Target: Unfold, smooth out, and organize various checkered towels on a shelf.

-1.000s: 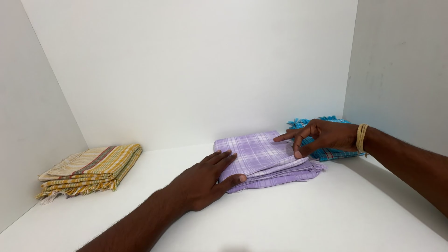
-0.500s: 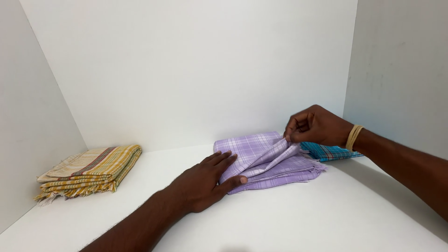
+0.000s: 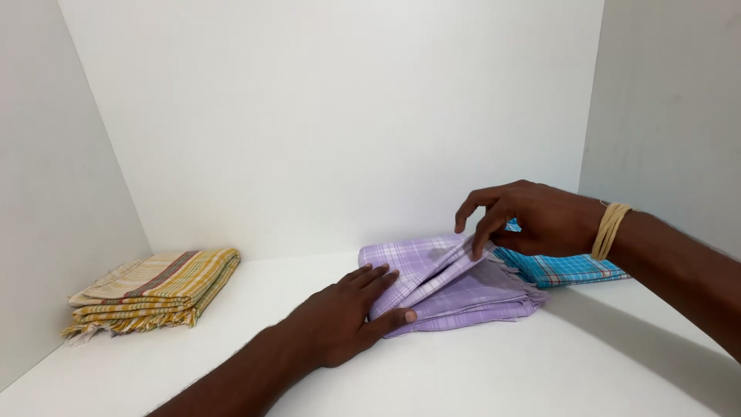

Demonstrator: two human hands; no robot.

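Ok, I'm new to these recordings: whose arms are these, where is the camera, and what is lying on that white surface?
The camera sits on a person's head and looks down at their own two bare hands. The left hand lies flat on the near edge of a folded purple checked cloth. The right hand has lifted the cloth's top layer at the far side, fingers curled around it. A blue checked cloth lies behind it, and a folded yellow striped cloth sits far left on the white surface.
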